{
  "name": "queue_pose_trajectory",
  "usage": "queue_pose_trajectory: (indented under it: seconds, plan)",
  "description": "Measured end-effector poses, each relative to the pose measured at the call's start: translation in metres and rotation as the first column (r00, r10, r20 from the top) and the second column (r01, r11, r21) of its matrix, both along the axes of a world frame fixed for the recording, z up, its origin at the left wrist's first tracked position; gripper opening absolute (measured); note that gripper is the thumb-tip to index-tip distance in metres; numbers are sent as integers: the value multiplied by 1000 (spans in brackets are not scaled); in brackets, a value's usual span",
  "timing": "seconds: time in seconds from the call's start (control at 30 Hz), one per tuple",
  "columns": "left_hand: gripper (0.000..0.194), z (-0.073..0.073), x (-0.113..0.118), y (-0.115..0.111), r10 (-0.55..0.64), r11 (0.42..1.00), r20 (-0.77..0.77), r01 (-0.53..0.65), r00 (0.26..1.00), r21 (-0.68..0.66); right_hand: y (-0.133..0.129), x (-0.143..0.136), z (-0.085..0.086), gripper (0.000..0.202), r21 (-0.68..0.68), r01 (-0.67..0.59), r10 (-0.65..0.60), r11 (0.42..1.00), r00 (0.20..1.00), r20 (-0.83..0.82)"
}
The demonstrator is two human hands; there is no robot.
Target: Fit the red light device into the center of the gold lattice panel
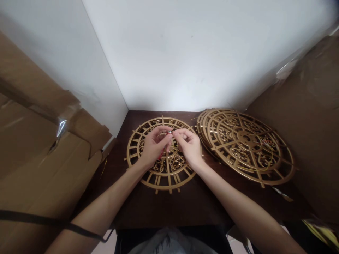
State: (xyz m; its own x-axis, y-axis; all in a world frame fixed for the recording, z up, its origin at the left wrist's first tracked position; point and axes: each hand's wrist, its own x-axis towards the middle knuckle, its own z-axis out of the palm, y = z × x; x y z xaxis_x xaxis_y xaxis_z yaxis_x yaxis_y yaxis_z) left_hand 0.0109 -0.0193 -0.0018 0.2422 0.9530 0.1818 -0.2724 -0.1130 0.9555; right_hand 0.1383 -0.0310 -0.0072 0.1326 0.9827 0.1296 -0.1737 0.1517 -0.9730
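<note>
Over the middle of a round gold openwork clock-like frame [169, 173], both hands meet fingertip to fingertip. My left hand [153, 145] is closed around a thin red piece [161, 153] with a small silvery end [169, 132] showing at the fingertips. Its exact kind is too small to tell. Thumb and forefinger of my right hand [191, 146] are pinched together beside that silvery end; what they hold, if anything, is hidden. The gold frame lies flat beneath, with scrollwork and short spokes around its rim, its centre partly covered by the hands.
Several similar gold frames [249, 141] are stacked on the right of the dark table [159, 211], with a thin yellow wire [272, 157] on top. Cardboard [47, 169] stands at left, brown boxing [304, 106] at right, a white wall [185, 56] behind. A black cord [50, 220] crosses my left forearm.
</note>
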Motion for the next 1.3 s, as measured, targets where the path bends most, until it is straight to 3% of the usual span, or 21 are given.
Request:
queue_pose_trajectory:
  seconds: [0.37, 0.53, 0.67, 1.0, 1.3]
  plan:
    - [17, 4, 0, 0, 12, 999, -6, -12, 1000, -46, 1, 0, 1, 20, 72, 15, -19, 997, 998, 57]
    - [18, 4, 0, 1, 38, 997, 0, -38, 999, -72, -4, 3, 5, 10, 295, 83, -174, 952, 939, 297]
    - [19, 4, -1, 1, 41, 996, 6, -40, 999, -83, -8, 4, 8, 9, 398, 41, -234, 917, 861, 451]
    - [19, 1, 0, 3, 80, 995, 50, -76, 996, -66, -9, 5, 6, 9, 428, 7, -277, 904, 771, 573]
    - [15, -1, -4, 5, 118, 991, 101, -110, 988, -77, -9, 3, 8, 7, 440, -7, -249, 898, 816, 522]
